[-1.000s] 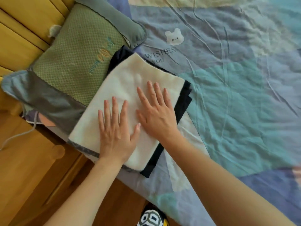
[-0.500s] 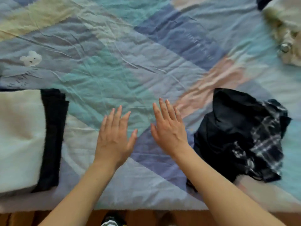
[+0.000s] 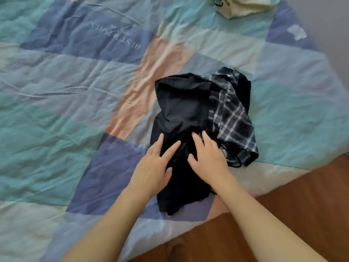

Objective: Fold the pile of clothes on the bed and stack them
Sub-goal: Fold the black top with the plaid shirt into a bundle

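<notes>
- Black cloth lay crumpled in the middle of the frame, tangled with a plaid garment to its right; both sat on the patchwork quilt, near the bed's lower edge.
- The left hand rested on the black cloth's left side with fingers straight and spread, gripping nothing.
- The right hand lay flat on the dark fabric beside it, fingers relaxed and likewise holding nothing (no pinch that I could make out).
- The two garments looked caught up in each other, so lifting one would likely have dragged the other along and spoiled the spread.
- The heap sat close to the quilt's edge in the lower right, with the wooden floor just beyond; a careless tug could have sent a loose end sliding off.
- Another pale bundle waited at the top of the frame, well apart and easy to forget.
</notes>
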